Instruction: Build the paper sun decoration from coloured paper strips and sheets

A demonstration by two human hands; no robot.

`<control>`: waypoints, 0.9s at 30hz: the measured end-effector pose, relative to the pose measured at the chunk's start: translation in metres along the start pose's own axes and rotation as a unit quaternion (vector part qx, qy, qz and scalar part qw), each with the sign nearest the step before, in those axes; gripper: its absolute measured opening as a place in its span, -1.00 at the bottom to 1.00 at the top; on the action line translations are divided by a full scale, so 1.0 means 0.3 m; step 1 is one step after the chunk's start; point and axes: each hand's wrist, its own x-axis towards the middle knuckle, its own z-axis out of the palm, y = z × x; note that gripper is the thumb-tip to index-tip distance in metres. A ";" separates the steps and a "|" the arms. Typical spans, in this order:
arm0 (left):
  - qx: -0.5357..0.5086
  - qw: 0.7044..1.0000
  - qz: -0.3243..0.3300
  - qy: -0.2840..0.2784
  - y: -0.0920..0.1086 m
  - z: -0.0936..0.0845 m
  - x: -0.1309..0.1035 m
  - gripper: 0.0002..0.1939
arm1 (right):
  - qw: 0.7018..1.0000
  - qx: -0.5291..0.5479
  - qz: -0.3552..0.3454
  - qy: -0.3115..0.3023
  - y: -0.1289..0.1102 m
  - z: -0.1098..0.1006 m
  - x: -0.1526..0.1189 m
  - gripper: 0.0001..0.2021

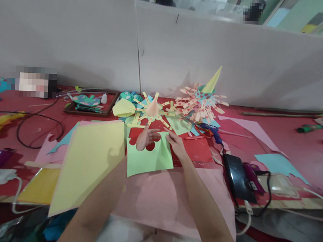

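A light green sheet of paper [146,163] with round cut-outs along its far edge lies before me, its right part creased and raised. My left hand [147,138] rests over the cut-outs, fingers stretched toward the right. At the sheet's far right corner, my right hand [176,142] pinches the paper between thumb and fingers. Just beyond the hands stands a peach paper cone [152,108] ringed by yellow strips with red marks. Behind it on the right is a taller paper piece with a yellow cone [212,81] and many spotted strips.
Large yellow sheets [96,153] lie at the left, near a brown tray [87,113] with tools. To the right are red paper [199,149], a blue glue gun [216,133], a black phone [239,176] and cables. A grey partition [100,43] stands behind the table.
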 end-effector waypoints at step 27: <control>0.160 0.981 0.090 0.054 -0.026 0.008 0.019 -0.76 | 0.992 -0.089 -0.018 0.090 0.030 0.044 -0.007 -0.77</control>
